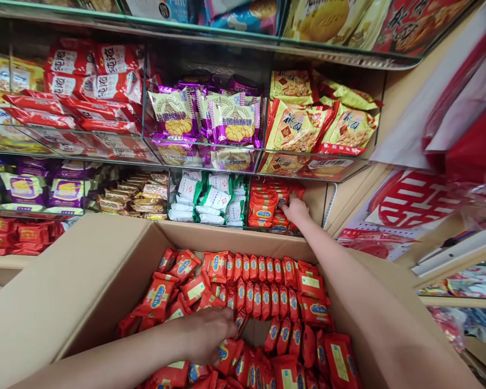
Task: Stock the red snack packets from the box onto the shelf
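Observation:
A large open cardboard box (105,286) holds many small red packets (261,300), some in upright rows, others lying loose. Down among them is my left hand (210,332), its fingers curled and pointing into the packets; what they hold, if anything, is hidden. My right hand (295,210) reaches over the box's far right side to a shelf compartment of similar red packets (263,208). Its fingers are bent against the packets there, and whether one is gripped cannot be made out. Between the rows, near my left hand, a bit of the box's bottom shows.
Glass-fronted shelves (210,146) rise behind the box, with purple biscuit packs (235,121), yellow-and-red packs (297,127) and green-and-white packets (214,200). Red and white plastic packaging (461,124) hangs at the right. A wooden upright (409,102) borders the shelves.

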Available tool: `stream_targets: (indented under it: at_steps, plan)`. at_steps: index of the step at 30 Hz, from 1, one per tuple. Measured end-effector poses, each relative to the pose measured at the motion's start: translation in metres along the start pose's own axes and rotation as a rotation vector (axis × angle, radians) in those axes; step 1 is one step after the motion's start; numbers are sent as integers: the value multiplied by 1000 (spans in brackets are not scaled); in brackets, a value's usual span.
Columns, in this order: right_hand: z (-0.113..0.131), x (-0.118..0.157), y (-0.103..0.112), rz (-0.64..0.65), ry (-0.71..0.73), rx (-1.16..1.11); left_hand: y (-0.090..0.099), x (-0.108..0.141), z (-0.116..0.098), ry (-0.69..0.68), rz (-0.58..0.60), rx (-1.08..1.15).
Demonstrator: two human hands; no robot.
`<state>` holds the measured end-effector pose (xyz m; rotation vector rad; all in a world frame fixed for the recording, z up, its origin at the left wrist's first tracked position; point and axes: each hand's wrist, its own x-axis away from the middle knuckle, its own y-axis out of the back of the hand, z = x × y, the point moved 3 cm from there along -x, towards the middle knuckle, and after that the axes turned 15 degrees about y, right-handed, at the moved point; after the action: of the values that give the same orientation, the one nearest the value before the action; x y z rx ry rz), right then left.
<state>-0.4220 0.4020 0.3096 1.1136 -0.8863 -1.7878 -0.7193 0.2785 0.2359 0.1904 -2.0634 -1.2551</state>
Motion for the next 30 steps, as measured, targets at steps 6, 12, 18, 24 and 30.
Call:
stream_targets:
  at_steps: [6, 12, 18, 24, 30]
  plan:
    - [1, 0, 5, -30, 25, -20, -3, 0, 1, 72, 57, -25]
    - [23, 40, 47, -350, 197, -149, 14, 1, 11, 143, -49, 250]
    - [81, 155, 13, 281, 352, -867, 41, -5, 3, 31, -250, 997]
    - [92, 183, -7, 404, 245, -1107, 51, -4, 0, -46, -293, 1455]
    - [84, 178, -1, 336, 54, -1242, 60, 2, 7, 39, -319, 1619]
